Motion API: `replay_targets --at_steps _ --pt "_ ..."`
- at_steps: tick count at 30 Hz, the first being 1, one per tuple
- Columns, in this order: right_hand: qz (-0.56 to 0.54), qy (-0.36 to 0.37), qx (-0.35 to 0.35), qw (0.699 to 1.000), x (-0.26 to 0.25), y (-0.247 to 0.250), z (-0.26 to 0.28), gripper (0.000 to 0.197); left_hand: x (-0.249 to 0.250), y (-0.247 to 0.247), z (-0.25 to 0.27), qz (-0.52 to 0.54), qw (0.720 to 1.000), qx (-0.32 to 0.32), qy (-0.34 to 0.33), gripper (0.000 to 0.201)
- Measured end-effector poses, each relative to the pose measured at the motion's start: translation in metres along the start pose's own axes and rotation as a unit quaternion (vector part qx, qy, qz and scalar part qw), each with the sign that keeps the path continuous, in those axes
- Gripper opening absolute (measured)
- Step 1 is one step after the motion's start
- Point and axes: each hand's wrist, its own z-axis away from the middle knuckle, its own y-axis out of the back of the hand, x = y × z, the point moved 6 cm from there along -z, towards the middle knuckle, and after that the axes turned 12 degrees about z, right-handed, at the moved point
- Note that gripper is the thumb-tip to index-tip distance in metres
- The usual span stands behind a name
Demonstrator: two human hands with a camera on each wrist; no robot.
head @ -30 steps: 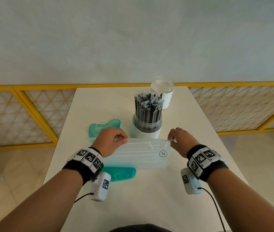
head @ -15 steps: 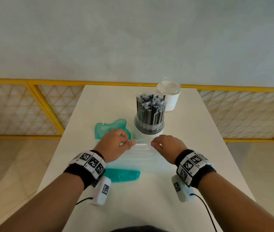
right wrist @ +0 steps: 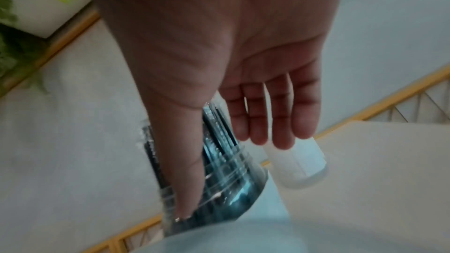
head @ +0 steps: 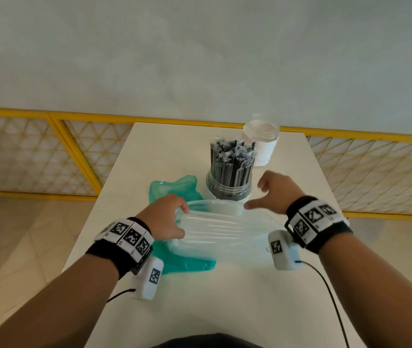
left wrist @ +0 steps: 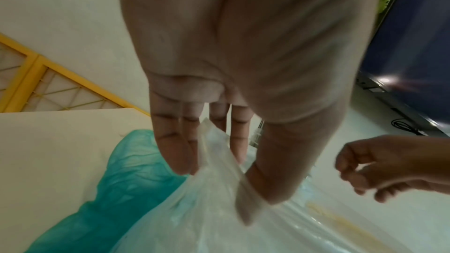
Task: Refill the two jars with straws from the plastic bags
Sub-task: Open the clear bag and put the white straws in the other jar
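Observation:
A clear plastic bag of pale straws [head: 215,229] lies across the white table [head: 164,151] in front of me. My left hand [head: 172,217] pinches its left end between thumb and fingers; the left wrist view shows that bag [left wrist: 209,209] caught at the fingertips. My right hand [head: 272,194] hovers with fingers spread, holding nothing, above the bag's right part and beside the near jar [head: 230,177], which is packed with dark wrapped straws. Behind that stands a white jar [head: 262,144], apparently without straws. In the right wrist view the right hand [right wrist: 243,141] is open in front of both jars.
A crumpled teal plastic bag [head: 174,192] lies under and to the left of the clear bag, also seen as the teal bag [left wrist: 116,189] in the left wrist view. A yellow lattice railing [head: 49,156] runs behind the table. The floor drops off on both sides.
My right hand has let go of the bag's top edge and lifted, opening, toward the dark-straw jar. The left hand keeps its hold on the left end; the bag has sagged.

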Motion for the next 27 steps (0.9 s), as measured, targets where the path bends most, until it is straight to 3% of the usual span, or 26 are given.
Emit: replay_targets --at_steps 3,7,12,17,20,25,27 --pt "-0.004 -0.027 -0.009 1.0 -0.005 0.006 -0.028 0.105 0.0 0.001 0.002 0.004 1.0 -0.009 -0.005 0.05" --pt "-0.024 0.001 -0.058 0.998 -0.026 -0.007 -0.062 0.116 -0.001 0.002 0.002 0.014 1.0 -0.01 -0.01 0.056" --pt "-0.04 0.035 -0.058 0.997 -0.075 -0.012 -0.082 0.107 0.0 0.005 -0.002 0.024 1.0 -0.003 -0.007 0.057" --pt "-0.026 0.088 -0.061 0.994 -0.128 -0.022 -0.114 0.115 -0.003 0.012 -0.008 0.031 1.0 -0.007 -0.001 0.059" --pt "-0.029 0.084 -0.069 0.994 -0.149 -0.02 -0.117 0.104 -0.004 0.013 -0.013 0.019 1.0 -0.018 -0.002 0.059" --pt "-0.006 0.096 -0.065 0.993 -0.136 -0.016 -0.127 0.097 0.005 0.006 -0.027 0.003 0.999 -0.041 -0.012 0.057" --pt "0.008 0.084 -0.037 0.996 -0.108 -0.003 -0.13 0.08 0.011 -0.001 -0.035 0.003 0.998 -0.053 -0.013 0.057"
